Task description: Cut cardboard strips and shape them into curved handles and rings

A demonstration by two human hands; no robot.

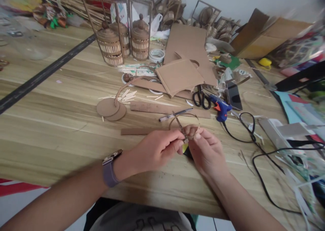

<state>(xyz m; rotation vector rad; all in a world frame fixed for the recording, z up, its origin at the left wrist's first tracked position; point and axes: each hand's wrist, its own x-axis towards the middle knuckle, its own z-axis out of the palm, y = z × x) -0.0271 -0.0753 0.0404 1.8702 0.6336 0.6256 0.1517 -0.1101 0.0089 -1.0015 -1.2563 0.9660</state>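
Both hands pinch a thin curled cardboard strip (180, 123) above the near side of the table. My left hand (161, 149), with a watch on the wrist, is closed on one end of it. My right hand (209, 149) grips another part of the strip, which bends in a loop between the fingers. Just beyond lie a pen (175, 115) and a flat cardboard strip (142, 131). Round cardboard discs (108, 108) rest one on another to the left, beside pale short sticks (128, 95).
A blue glue gun (221, 107) with a trailing black cord (261, 180) and black-handled scissors (201, 98) lie to the right. Lantern-like stick models (110, 46) stand at the back. Cardboard sheets (180, 76), a tape roll (156, 55) and a phone (234, 95) crowd the table.
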